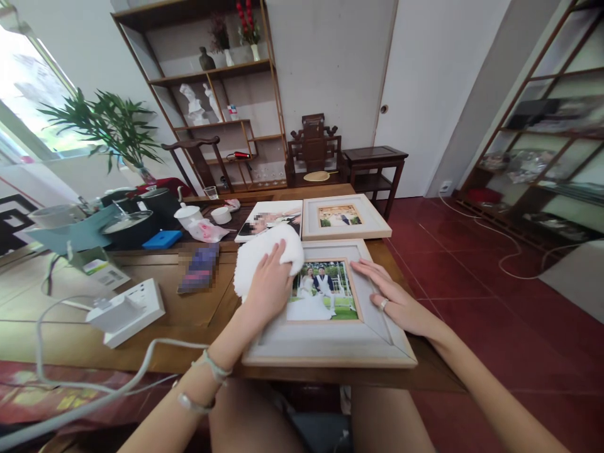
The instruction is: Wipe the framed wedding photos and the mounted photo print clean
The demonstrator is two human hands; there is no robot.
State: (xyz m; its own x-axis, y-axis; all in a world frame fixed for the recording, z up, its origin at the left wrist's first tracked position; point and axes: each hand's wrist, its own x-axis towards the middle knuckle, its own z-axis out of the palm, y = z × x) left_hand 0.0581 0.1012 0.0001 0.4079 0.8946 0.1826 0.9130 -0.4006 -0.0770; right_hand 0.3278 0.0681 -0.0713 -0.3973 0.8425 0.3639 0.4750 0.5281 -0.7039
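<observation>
A picture frame (325, 349) with a pale wood edge and a light inner mat lies flat near the front of the wooden table. Inside it is a photo (323, 292) of two people in wedding clothes outdoors. My left hand (270, 283) grips a white fluffy cloth (250, 261) over the frame's left side, and the cloth hides that part of the rim. Resting on the frame's right side, my right hand (399, 302) has its fingers stretched out and wears a ring.
Behind lie a second framed picture (377, 220) and an unframed print (250, 220). On the left are a white power strip (132, 311) with a trailing cable (155, 352), a blue box (162, 239), a white teapot (189, 214) and dark pots (129, 229). The table (226, 308) ends at the right.
</observation>
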